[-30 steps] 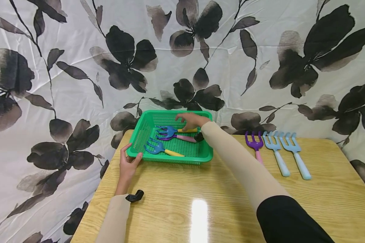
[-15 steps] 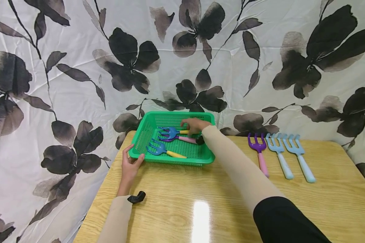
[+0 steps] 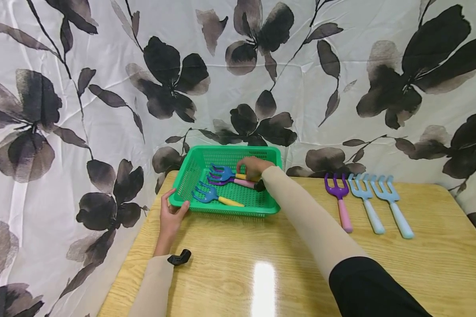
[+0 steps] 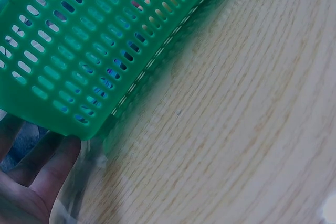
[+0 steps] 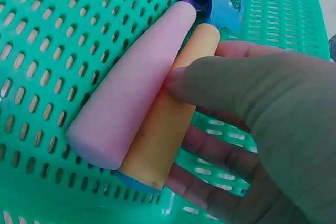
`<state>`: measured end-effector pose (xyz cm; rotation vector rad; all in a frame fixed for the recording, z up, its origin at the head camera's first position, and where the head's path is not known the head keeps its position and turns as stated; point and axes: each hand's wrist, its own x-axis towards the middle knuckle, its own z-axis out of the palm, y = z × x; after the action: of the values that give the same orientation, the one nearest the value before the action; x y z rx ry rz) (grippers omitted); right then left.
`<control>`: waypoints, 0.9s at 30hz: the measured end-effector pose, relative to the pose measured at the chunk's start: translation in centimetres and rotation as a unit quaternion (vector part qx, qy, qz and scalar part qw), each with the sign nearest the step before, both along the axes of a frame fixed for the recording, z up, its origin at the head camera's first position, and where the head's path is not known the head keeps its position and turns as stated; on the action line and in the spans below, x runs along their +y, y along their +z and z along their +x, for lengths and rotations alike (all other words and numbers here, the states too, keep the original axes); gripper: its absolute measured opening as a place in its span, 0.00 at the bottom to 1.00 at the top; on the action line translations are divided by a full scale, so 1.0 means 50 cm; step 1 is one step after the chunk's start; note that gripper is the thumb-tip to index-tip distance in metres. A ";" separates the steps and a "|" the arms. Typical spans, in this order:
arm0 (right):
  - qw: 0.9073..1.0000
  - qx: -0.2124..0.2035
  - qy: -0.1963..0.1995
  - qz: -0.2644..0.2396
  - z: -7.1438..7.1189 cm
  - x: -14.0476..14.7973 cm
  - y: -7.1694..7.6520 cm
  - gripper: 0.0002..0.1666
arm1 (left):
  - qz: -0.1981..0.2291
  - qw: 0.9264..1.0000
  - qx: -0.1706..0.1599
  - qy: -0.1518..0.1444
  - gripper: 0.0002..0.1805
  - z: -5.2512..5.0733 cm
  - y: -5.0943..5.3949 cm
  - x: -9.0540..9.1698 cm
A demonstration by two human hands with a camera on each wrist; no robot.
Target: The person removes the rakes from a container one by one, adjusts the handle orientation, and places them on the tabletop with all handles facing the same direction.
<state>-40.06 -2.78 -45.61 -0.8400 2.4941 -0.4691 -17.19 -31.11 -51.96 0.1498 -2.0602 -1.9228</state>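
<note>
In the head view, my left hand [image 3: 170, 222] holds the near left corner of a green perforated basket [image 3: 218, 210], thumb on the front and fingers at the left side. Inside the basket, my right hand [image 3: 255, 166] pinches the yellow handle of a blue hand fork [image 3: 223, 174]; the right wrist view shows the thumb on top of that yellow handle [image 5: 170, 116] and fingers beneath. Against it lies a purple hand fork with a pink handle [image 5: 134, 85], partly covered by the blue tines. Another blue hand fork [image 3: 208, 193] with a yellow handle lies nearer the front.
To the right on the wooden table [image 3: 222, 264] lie a purple hand fork [image 3: 342, 207] with a pink handle and two light blue hand forks, one in the middle [image 3: 370, 209] and one outermost [image 3: 396, 211]. A floral cloth [image 3: 206, 88] hangs behind the table.
My right hand has come down and slightly right onto the yellow handle of the rear blue hand fork, and its fingers have closed in. My left hand stays at the basket corner.
</note>
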 end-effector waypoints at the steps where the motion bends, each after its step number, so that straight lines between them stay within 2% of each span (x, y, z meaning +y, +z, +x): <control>1: 1.000 -0.003 0.000 -0.002 0.001 0.001 0.002 0.25 | -0.001 1.000 -0.001 0.003 0.39 -0.004 -0.005 -0.002; 5: 1.000 -0.011 -0.004 -0.011 0.003 0.003 0.005 0.25 | -0.005 1.000 -0.005 0.006 0.39 -0.006 -0.003 -0.003; 8: 1.000 -0.016 -0.009 -0.015 0.005 0.004 0.005 0.25 | -0.010 1.000 -0.011 0.002 0.39 0.008 0.023 0.006; 12: 1.000 -0.012 0.001 -0.003 0.006 0.004 0.012 0.23 | -0.011 1.000 -0.021 -0.001 0.39 0.008 0.027 0.006; 19: 0.999 0.012 0.043 0.006 0.012 0.006 0.047 0.23 | -0.007 1.000 -0.018 0.009 0.40 -0.016 -0.022 -0.014; 24: 0.998 0.026 0.053 -0.001 0.019 0.013 0.080 0.22 | -0.014 1.000 -0.016 0.018 0.38 -0.020 -0.026 -0.013; 27: 0.996 0.042 0.073 -0.019 0.022 0.019 0.099 0.21 | -0.015 1.000 -0.013 0.023 0.37 -0.019 -0.023 -0.011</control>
<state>-38.94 -1.82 -40.68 -1.0684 2.4837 -0.4395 -18.13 -31.66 -53.10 0.2160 -2.0825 -1.8724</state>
